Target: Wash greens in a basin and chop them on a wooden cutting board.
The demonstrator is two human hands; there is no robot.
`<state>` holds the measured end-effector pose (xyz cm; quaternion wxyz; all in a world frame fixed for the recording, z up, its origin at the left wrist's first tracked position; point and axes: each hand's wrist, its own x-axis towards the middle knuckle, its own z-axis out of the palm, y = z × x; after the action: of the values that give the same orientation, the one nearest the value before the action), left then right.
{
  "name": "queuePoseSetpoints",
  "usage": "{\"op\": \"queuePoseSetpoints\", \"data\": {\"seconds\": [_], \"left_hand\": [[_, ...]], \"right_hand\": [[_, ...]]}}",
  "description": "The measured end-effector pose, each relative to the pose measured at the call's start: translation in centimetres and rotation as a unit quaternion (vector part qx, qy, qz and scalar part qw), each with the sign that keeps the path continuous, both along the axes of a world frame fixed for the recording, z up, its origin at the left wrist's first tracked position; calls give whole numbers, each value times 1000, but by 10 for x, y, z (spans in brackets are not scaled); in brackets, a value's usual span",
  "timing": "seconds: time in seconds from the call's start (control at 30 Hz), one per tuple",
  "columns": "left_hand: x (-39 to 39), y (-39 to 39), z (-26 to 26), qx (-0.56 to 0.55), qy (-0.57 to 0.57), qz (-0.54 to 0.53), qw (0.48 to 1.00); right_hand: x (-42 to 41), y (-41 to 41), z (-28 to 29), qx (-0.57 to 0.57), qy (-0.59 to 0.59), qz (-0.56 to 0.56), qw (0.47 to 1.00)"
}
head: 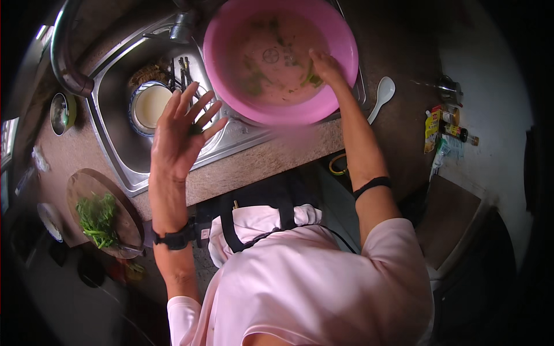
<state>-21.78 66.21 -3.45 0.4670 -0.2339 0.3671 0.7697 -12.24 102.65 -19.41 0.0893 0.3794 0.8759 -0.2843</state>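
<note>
My left hand (184, 129) is raised over the sink (117, 142), its fingers spread apart. A small dark green patch shows by its thumb; I cannot tell if it is a leaf. Beneath that hand, a blue-rimmed bowl (149, 108) with pale liquid sits in the sink beside several dark chopsticks (181, 71). My right hand (326, 69) reaches into a large pink plastic basin (277, 116) of cloudy water. Green leaves (314, 79) lie right against its fingers; whether it grips them is unclear. More leaf bits (255, 84) float in the basin.
A round wooden board (130, 216) at left carries chopped greens (98, 216) and a knife (130, 249). The faucet (71, 73) arches over the sink's left side. A white spoon (381, 97) lies right of the basin, with condiment bottles (454, 129) farther right. A metal bowl (62, 114) stands left.
</note>
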Motion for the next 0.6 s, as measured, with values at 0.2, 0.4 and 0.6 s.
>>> {"op": "queuePoseSetpoints", "data": {"seconds": [0.2,0.4,0.6], "left_hand": [[18,51,-28,-61,-25,62,996],[47,53,-34,-94,-45,106,989],[49,37,-32,-79,-82,149,982]], "right_hand": [[-11,-38,40,-339,-31,-171,925],[-28,-86,-1,-470,36,-117,874],[-64,-112,40,-521,-105,-77,843]]}}
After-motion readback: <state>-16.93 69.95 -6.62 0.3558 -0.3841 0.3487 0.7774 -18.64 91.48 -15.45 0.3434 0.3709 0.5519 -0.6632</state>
